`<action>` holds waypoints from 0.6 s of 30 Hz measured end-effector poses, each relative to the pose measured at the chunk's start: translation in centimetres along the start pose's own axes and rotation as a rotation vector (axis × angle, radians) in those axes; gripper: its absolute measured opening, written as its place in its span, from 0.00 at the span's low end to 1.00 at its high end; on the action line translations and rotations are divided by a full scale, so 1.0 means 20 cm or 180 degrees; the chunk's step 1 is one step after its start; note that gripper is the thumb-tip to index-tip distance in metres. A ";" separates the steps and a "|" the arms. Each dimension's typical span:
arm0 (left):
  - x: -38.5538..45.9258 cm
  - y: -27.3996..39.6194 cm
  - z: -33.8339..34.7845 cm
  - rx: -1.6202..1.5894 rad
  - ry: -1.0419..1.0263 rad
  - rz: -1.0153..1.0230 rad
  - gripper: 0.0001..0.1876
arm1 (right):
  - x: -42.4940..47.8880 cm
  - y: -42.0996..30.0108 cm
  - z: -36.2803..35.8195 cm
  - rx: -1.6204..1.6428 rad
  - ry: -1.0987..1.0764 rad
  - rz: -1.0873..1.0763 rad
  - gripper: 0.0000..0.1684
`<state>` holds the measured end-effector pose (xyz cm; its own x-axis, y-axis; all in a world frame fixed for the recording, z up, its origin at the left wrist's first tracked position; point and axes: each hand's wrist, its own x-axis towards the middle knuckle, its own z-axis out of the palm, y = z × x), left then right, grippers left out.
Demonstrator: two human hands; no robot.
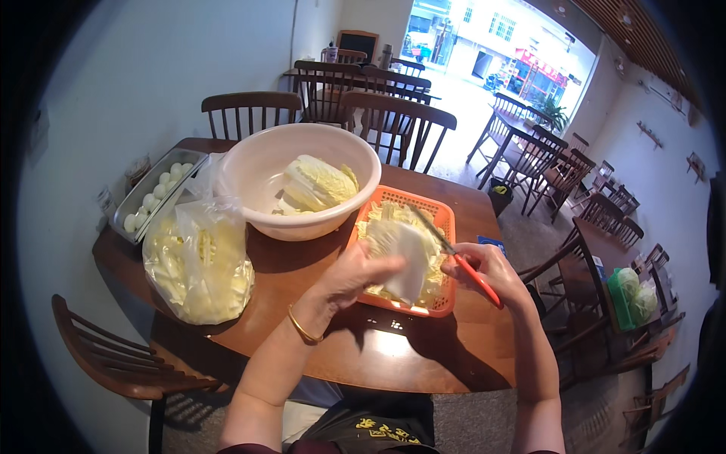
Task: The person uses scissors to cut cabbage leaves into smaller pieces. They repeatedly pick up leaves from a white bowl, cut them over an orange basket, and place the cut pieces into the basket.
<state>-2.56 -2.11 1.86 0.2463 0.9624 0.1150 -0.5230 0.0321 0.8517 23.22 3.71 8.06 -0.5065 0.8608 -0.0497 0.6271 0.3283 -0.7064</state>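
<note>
My left hand (363, 269) grips a napa cabbage leaf (405, 258), its white stem part hanging over an orange plastic basket (449, 227). In my right hand (490, 269) is a red-handled tool with a long, narrow metal blade (434, 230), a knife or scissors; which of these I cannot tell. The blade points up and left, close above the leaf. Pale green and yellow cabbage pieces (397, 213) fill much of the basket. Beyond it to the left, a big white plastic bowl (346, 210) holds part of a napa cabbage (323, 184).
A clear plastic bag of cabbage (198, 272) sits on the wooden table (283, 318) at left. Behind it stand a metal tray (127, 218) of peeled eggs and glass jars. Wooden chairs (249, 105) surround the table. A green basket (621, 306) of cabbages rests on another table at right.
</note>
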 end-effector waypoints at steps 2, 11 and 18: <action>0.05 -0.04 -0.07 0.0018 0.0623 0.0679 0.20 | -0.01 0.08 0.04 0.0247 0.0461 -0.0708 0.31; 0.07 -0.09 -0.01 -0.0093 0.1443 0.1516 0.18 | -0.05 0.04 0.14 -0.1168 0.0906 -0.1098 0.35; 0.08 -0.15 0.06 -0.0018 0.1465 0.1761 0.16 | -0.03 0.06 0.19 -0.1000 0.0824 -0.1077 0.36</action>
<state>0.42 -0.96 0.03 -0.4245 0.8540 0.3007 -0.4762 -0.4931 0.7281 21.98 2.19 4.52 -0.5735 0.7413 0.3486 0.6211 0.6710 -0.4049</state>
